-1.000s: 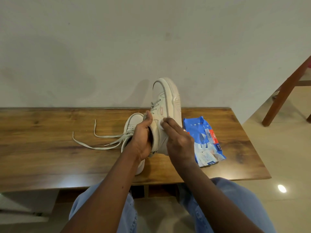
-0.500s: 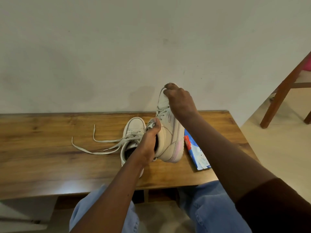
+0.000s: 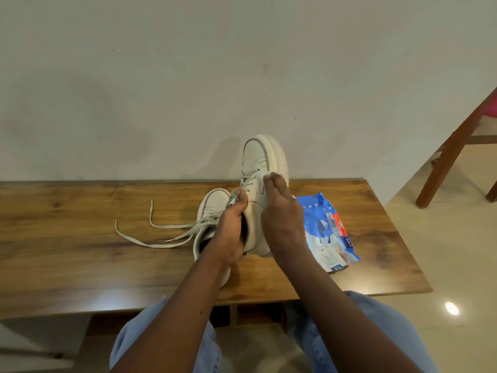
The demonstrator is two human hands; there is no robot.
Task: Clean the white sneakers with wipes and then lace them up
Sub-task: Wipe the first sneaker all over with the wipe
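Now | wiped side of sneaker [image 3: 255, 157], raised toe-up just left of wipes pack [image 3: 333, 238] | gripped collar with left hand [image 3: 231, 230] | pressed right hand [image 3: 281, 211] flat, fingers together, on its side; could not tell any wipe beneath | probably needed firm bracing, even strokes

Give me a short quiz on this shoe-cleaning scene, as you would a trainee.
1. Which hand grips the raised sneaker at its opening?
2. True or false: the other sneaker, lying on the table, has its laces tied in a bow.
3. The blue wipes pack lies: A, left of the sneakers; B, right of them; C, on the floor.
Key: 1, the left hand. 2, false: its laces trail loose. 3, B.
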